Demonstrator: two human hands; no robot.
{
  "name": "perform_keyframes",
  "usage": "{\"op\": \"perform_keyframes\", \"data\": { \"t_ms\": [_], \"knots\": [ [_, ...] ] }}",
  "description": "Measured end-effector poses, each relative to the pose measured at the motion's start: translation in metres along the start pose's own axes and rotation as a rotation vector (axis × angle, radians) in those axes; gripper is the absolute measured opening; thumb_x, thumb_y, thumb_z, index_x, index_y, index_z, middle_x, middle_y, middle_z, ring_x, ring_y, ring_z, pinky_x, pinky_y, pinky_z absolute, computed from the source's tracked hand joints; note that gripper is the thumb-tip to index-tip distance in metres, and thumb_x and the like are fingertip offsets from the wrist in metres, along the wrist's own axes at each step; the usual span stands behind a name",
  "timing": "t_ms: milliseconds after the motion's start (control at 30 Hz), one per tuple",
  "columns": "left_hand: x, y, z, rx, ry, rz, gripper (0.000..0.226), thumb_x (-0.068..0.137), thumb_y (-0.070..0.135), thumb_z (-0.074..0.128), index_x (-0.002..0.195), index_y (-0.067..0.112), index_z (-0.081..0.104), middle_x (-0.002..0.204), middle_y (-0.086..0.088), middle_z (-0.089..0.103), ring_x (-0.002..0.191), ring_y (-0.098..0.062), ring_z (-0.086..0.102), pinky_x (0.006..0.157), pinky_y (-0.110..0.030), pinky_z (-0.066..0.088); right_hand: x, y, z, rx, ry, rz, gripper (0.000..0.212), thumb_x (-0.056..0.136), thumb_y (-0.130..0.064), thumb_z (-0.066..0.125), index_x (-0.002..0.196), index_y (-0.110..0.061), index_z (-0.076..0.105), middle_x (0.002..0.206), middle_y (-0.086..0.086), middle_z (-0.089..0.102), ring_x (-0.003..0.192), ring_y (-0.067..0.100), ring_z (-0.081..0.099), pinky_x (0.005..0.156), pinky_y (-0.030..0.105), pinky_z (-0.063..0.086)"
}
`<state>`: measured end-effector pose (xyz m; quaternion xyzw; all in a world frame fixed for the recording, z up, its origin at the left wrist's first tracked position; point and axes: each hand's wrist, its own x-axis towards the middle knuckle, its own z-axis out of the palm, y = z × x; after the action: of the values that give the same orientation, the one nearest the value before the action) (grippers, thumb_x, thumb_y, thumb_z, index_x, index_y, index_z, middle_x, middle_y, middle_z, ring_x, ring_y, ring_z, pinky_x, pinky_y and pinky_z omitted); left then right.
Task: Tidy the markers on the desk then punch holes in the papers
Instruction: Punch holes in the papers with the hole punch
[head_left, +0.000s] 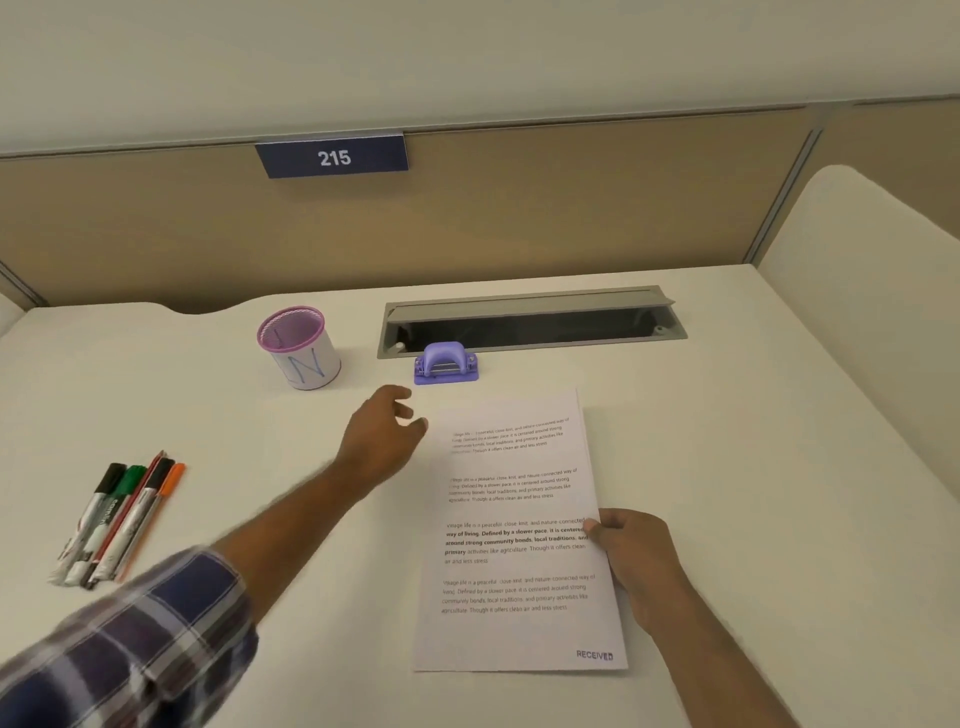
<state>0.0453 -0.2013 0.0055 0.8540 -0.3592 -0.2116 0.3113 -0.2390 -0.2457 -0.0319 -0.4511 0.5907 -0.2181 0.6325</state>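
Several markers and pens (120, 519) lie bunched together on the white desk at the left. A pink mesh pen cup (300, 347) wrapped in white paper stands at the back, with nothing visible inside. A purple hole punch (445, 362) sits right of the cup. Printed papers (514, 535) lie in front of the punch. My left hand (382, 439) hovers between the cup and the papers with loosely curled fingers, holding nothing. My right hand (631, 545) pinches the right edge of the papers.
A grey cable tray (530, 322) with its lid open is set into the desk behind the punch. A tan partition with a "215" sign (334, 157) closes off the back. A white divider (872, 270) stands at the right.
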Motion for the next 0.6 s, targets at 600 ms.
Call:
{"op": "perform_keyframes", "data": {
  "t_ms": [600],
  "knots": [
    [0.126, 0.046, 0.022, 0.55, -0.152, 0.27, 0.038, 0.081, 0.011, 0.07, 0.118, 0.014, 0.062, 0.117, -0.011, 0.063, 0.101, -0.029, 0.06, 0.083, -0.036, 0.048, 0.002, 0.005, -0.001, 0.079, -0.006, -0.001, 0.015, 0.089, -0.001, 0.059, 0.092, -0.002, 0.073, 0.086, 0.011, 0.077, 0.083, 0.029, 0.073, 0.069, 0.034, 0.058]
  ]
}}
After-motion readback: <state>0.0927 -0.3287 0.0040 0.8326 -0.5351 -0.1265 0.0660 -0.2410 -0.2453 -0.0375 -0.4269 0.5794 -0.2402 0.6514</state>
